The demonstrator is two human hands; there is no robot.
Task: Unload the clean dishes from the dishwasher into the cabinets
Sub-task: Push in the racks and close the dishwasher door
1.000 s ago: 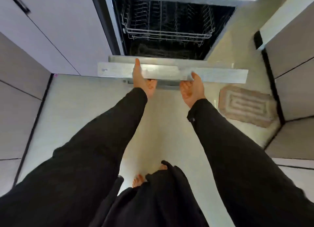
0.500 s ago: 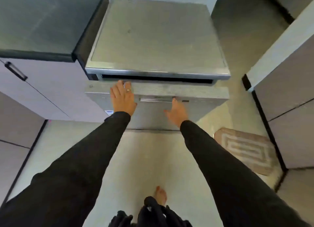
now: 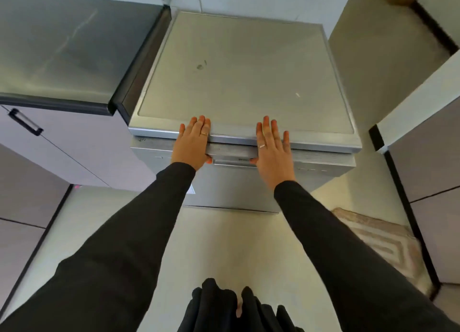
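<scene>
Dishwasher (image 3: 239,82): door (image 3: 231,182) is standing upright, facing the person (long edge running left-right).
Left hand (image 3: 193,142): lying flat, fingers spread, on the door's top.
Right hand (image 3: 272,147): the same, gripping nothing.

Dishwasher (image 3: 239,65): brushed silver metal, matt top w/ smudges near centre, shinier strip along front edge. Worktop (image 3: 62,48) beside it: dark, semi-gloss, streaky reflections. Cabinet fronts (image 3: 74,152): smooth matt grey. Sleeves (image 3: 139,232): black matt cloth. Rug (image 3: 383,242): woven, rough. Floor (image 3: 224,244): pale, smooth.

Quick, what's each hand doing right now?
Left hand: open, flat against the dishwasher door, holding nothing.
Right hand: open, flat against the same door, holding nothing.
</scene>
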